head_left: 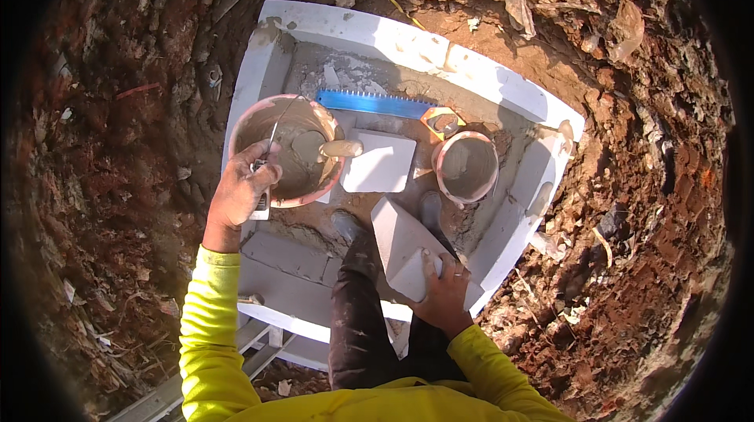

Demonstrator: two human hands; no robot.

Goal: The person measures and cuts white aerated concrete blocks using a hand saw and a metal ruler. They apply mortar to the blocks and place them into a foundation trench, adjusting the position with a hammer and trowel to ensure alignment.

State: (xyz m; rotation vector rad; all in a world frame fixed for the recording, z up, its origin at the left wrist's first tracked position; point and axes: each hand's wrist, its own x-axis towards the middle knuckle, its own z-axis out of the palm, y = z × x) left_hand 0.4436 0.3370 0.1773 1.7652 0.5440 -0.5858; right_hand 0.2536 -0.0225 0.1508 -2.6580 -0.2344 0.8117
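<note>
Yellow shirt (377,405) along the bottom edge. White block wall (503,86) rings mid-frame. Left of centre, round bucket (255,122), grey-smeared inside. Lower centre, pale block (402,237), flat-faced, crisp-edged, tilted, grasped in my right hand (444,296). My left hand (245,185) pinches a thin strip (283,121), wire or blade, can't tell.

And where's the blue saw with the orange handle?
In the head view, the saw lies above centre, just beyond the square pale grey block, its handle beside the small round bucket.
</note>
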